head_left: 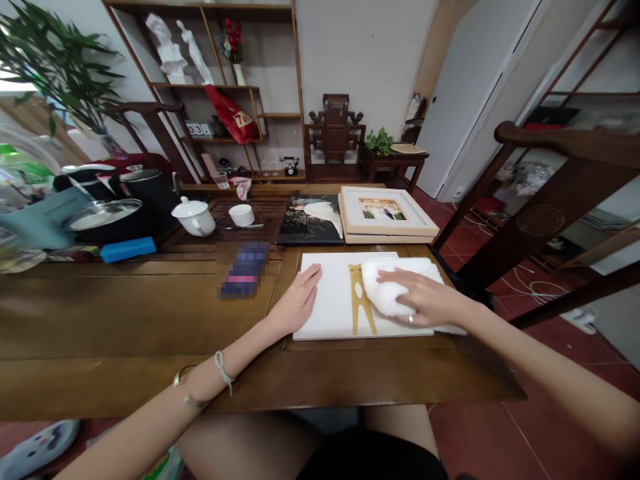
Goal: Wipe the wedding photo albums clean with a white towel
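A white board [333, 287] lies flat near the front edge of the wooden table, with a golden-brown cutout shape [356, 300] in its middle, wide at the top and split into two legs below. My left hand [299, 300] rests on the board's left edge, fingers stretched out and holding nothing. On the right half, my right hand [417, 297] presses on a fluffy white cloth [380, 293], its fingers spread over the bunched part. The cloth touches the cutout's upper right side and hangs past the board's right edge.
Behind the board are stacked picture frames [390, 233] and a dark picture panel [310, 220]. Left of it lies a blurred dark blue item [245, 270]. A lidded white teapot [195, 217], a white cup [241, 215] and a blue box [129, 250] stand farther left. A wooden chair [545, 200] is at right.
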The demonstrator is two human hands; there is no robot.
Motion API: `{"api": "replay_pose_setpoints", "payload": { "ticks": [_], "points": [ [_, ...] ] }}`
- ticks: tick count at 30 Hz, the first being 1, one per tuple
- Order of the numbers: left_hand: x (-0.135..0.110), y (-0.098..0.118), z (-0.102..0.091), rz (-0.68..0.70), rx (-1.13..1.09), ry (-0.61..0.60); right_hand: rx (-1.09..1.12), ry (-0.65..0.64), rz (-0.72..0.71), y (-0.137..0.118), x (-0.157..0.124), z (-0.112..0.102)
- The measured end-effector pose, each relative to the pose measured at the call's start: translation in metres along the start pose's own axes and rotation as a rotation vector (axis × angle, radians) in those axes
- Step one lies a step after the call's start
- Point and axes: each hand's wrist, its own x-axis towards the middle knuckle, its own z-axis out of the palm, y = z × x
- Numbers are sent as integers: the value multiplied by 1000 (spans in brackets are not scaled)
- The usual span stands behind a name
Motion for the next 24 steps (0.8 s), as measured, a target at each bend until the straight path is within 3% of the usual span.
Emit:
{"api": "replay_pose_setpoints", "payload": {
  "ticks": [5,9,13,18,21,24],
  "points": [
    [0,0,-1,-6,2,-18,8,26,36,49,28,9],
    [1,0,-1,-10,-3,-18,2,60,15,58,33,14],
    [0,2,-2,-5,-7,-16,-1,91,-40,37,22,12],
    [0,2,-2,1,-19,-1,37,71,-92,-14,-9,6],
    [-1,0,0,9,-20,16,66,43,-76,-41,-23,2],
    [-1,-1,1,10,-10,18,84,59,-10,-47,-21,-1]
  ]
}}
